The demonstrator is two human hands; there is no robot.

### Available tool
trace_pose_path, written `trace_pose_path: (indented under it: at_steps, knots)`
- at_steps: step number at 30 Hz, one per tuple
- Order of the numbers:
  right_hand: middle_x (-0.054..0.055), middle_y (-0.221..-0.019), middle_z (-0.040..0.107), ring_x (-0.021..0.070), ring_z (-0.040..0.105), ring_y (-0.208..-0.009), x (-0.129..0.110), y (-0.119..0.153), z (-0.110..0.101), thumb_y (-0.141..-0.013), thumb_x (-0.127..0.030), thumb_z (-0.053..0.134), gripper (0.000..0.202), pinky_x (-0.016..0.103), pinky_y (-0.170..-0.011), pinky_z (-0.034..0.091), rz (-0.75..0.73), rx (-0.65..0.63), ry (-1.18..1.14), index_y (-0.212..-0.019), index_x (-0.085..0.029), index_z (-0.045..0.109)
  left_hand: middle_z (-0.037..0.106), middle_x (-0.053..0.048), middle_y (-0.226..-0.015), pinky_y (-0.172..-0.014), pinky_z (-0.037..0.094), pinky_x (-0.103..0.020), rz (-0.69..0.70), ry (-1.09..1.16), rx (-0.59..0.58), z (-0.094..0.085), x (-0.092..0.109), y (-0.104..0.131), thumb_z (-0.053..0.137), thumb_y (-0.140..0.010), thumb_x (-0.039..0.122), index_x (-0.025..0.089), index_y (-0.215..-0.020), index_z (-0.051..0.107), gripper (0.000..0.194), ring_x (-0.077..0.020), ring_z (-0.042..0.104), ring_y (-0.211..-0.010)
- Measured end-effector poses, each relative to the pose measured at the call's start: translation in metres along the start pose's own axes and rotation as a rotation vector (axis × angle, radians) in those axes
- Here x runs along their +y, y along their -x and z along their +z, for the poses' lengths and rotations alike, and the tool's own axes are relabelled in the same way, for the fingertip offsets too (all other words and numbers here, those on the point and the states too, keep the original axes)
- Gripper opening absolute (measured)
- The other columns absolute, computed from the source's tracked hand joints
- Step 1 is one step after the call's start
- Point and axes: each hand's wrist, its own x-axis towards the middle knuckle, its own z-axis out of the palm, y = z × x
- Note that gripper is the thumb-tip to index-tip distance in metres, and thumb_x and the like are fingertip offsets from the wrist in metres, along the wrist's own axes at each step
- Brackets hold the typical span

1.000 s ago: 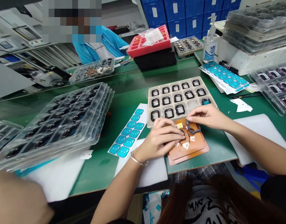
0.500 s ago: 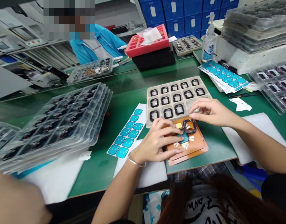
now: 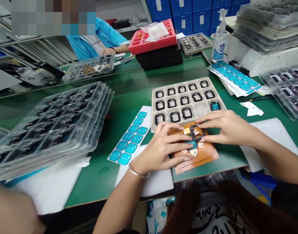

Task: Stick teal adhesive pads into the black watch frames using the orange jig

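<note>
An orange-brown pad [image 3: 207, 152] lies at the table's front edge, with small white strips [image 3: 194, 151] on it. My left hand [image 3: 167, 146] rests over its left part, fingers spread, fingertips on a teal piece [image 3: 192, 145] and near a black square frame [image 3: 198, 132]. A small yellow-and-white piece [image 3: 186, 131] is beside those fingers. My right hand [image 3: 218, 125] has its thumb and fingers closed on the right side of that frame. Behind the pad stands a beige compartment tray [image 3: 152, 110] of black frames; one front-row frame [image 3: 215, 106] has teal inside.
Stacked clear trays [image 3: 49, 123] stand at the left, beside a teal sticker sheet [image 3: 129, 138]. Further back are a red tray [image 3: 152, 37], a pump bottle [image 3: 219, 40] and another sticker sheet [image 3: 234, 78]. A person in a blue garment [image 3: 82, 47] sits across the table.
My right hand has moved from the tray's near edge down to the black frame and gripped it, uncovering the teal-filled frame. My left hand stays over the pad. The view has shifted slightly.
</note>
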Motion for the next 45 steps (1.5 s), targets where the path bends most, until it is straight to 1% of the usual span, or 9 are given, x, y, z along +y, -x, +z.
trace_pose_path:
  at_steps: [4,8,17,26,32,34,37,40,45]
  knots:
    - [0.008,-0.107,0.077,0.0252,0.073,-0.092,0.002,-0.001,0.007,-0.085,-0.036,0.073,0.025,0.039,-0.080,0.059,-0.100,0.093,-0.007,-0.100,-0.017,0.078,0.076,-0.002,-0.104,-0.091,0.045,-0.045,-0.073,-0.044,0.132,0.002,0.000,0.001,0.067,-0.089,0.043,0.025,-0.101,0.071,0.022,-0.0253,0.056,-0.107]
    - [0.009,-0.104,0.078,0.0222,0.072,-0.082,0.000,-0.003,0.022,-0.086,-0.037,0.072,0.023,0.036,-0.072,0.058,-0.234,0.204,-0.051,-0.094,-0.017,0.079,0.076,-0.006,-0.101,-0.088,0.046,-0.046,-0.163,-0.147,0.245,0.005,0.001,0.002,0.074,-0.081,0.047,0.021,-0.108,0.068,0.037,-0.0269,0.058,-0.103]
    - [0.010,-0.106,0.077,0.0213,0.066,-0.080,-0.001,-0.004,0.029,-0.087,-0.040,0.071,0.024,0.036,-0.069,0.056,-0.254,0.172,-0.095,-0.092,-0.018,0.080,0.076,-0.005,-0.099,-0.087,0.042,-0.046,-0.178,-0.213,0.219,0.006,0.008,0.000,0.075,-0.078,0.045,0.021,-0.106,0.068,0.037,-0.0280,0.060,-0.102]
    - [0.011,-0.101,0.077,0.0233,0.066,-0.084,0.003,-0.005,0.029,-0.084,-0.045,0.073,0.028,0.038,-0.073,0.054,-0.197,0.040,-0.151,-0.089,-0.018,0.079,0.073,-0.007,-0.105,-0.093,0.045,-0.050,-0.326,0.037,0.097,0.008,0.005,0.001,0.075,-0.077,0.056,0.021,-0.096,0.071,0.040,-0.0290,0.055,-0.110]
    - [0.008,-0.092,0.075,0.0219,0.064,-0.082,-0.001,-0.007,0.027,-0.076,-0.035,0.079,0.031,0.034,-0.070,0.051,-0.111,0.064,-0.234,-0.100,-0.017,0.071,0.071,-0.008,-0.114,-0.095,0.048,-0.049,-0.383,0.189,0.223,0.015,0.009,0.001,0.076,-0.078,0.051,0.023,-0.112,0.069,0.045,-0.0266,0.054,-0.109]
    - [0.007,-0.095,0.072,0.0207,0.065,-0.083,-0.004,-0.008,0.028,-0.071,-0.034,0.081,0.039,0.032,-0.069,0.052,-0.024,0.086,-0.323,-0.104,-0.018,0.065,0.067,-0.008,-0.125,-0.099,0.046,-0.050,-0.374,0.215,0.243,0.017,0.012,0.001,0.074,-0.080,0.050,0.027,-0.124,0.064,0.050,-0.0267,0.051,-0.115]
    - [0.006,-0.102,0.069,0.0181,0.067,-0.084,-0.007,-0.008,0.032,-0.066,-0.034,0.084,0.051,0.029,-0.072,0.053,0.076,0.109,-0.620,-0.106,-0.020,0.056,0.054,-0.009,-0.142,-0.107,0.039,-0.053,-0.324,0.226,0.172,0.018,0.015,0.000,0.067,-0.085,0.054,0.035,-0.144,0.045,0.066,-0.0282,0.044,-0.126]
    - [0.003,-0.097,0.070,0.0157,0.067,-0.081,-0.004,-0.009,0.033,-0.066,-0.032,0.085,0.056,0.028,-0.071,0.052,0.184,0.070,-0.937,-0.110,-0.022,0.051,0.045,-0.010,-0.148,-0.111,0.034,-0.053,-0.311,0.202,0.141,0.014,0.014,0.001,0.061,-0.089,0.055,0.037,-0.151,0.033,0.071,-0.0293,0.039,-0.132]
    - [0.002,-0.094,0.074,0.0148,0.070,-0.079,0.005,-0.011,0.026,-0.068,-0.029,0.083,0.055,0.029,-0.076,0.053,0.330,-0.077,-1.384,-0.112,-0.022,0.051,0.043,-0.010,-0.149,-0.111,0.031,-0.055,-0.237,0.061,0.186,0.008,0.015,0.001,0.055,-0.096,0.043,0.036,-0.148,0.039,0.054,-0.0301,0.038,-0.132]
